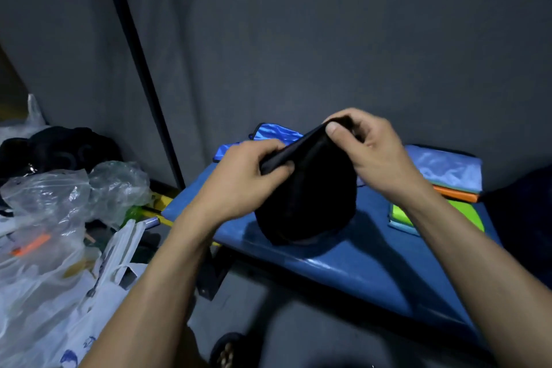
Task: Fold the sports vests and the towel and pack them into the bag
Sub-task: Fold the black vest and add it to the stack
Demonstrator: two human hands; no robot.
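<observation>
Both thumbs and curled fingers pinch the rim of the black bag [307,188]: the left hand [248,179] grips the edge at 9 o'clock, the right hand [367,152] at 1 o'clock, seemingly to spread the mouth for packing. The bag's bottom rests on the blue bench [343,263], which takes its weight. A shiny blue vest [274,131] lies unfolded behind the bag at 11 o'clock. Folded cloths [448,173], light blue over orange, are stacked at 3 o'clock within reach, a green one [466,212] just below. Plastic bags [59,218] crowd 8 o'clock.
</observation>
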